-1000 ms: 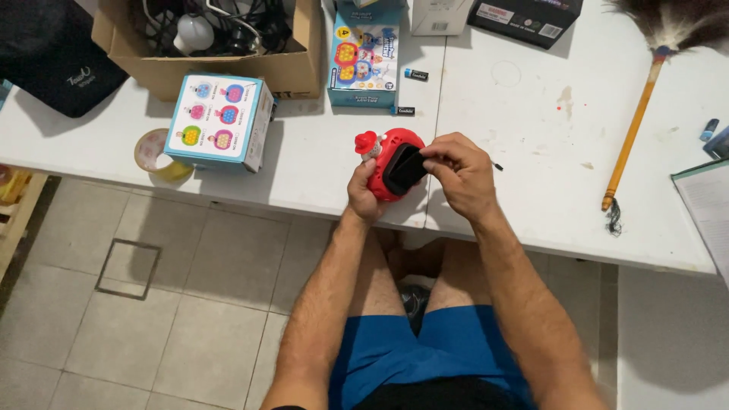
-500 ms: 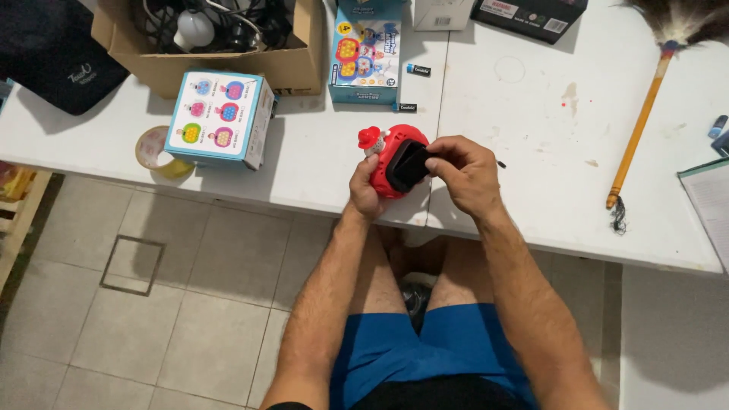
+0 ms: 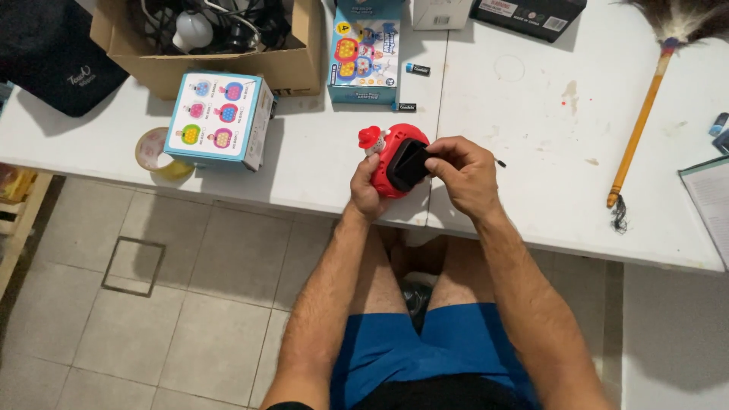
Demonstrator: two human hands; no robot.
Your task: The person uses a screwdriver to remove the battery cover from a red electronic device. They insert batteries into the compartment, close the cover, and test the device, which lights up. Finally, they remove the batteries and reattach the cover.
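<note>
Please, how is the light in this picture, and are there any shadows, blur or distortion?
Head view: even, soft light on the white table, no strong glare; soft shadows lie beside the blue toy box and the cardboard box; the red toy and both hands are sharp; table edges bend slightly, as with a wide lens.

The white tabletop (image 3: 531, 99) carries a cardboard box (image 3: 228, 61) at the back left, with a black bag (image 3: 53, 61) beside it. Two light blue toy boxes (image 3: 220, 120) (image 3: 364, 53) lie near a tape roll (image 3: 156, 152). Two small batteries (image 3: 417, 69) (image 3: 405, 107) lie close together. A feather duster (image 3: 645, 114) lies on the right, near a notebook (image 3: 710, 197).
</note>
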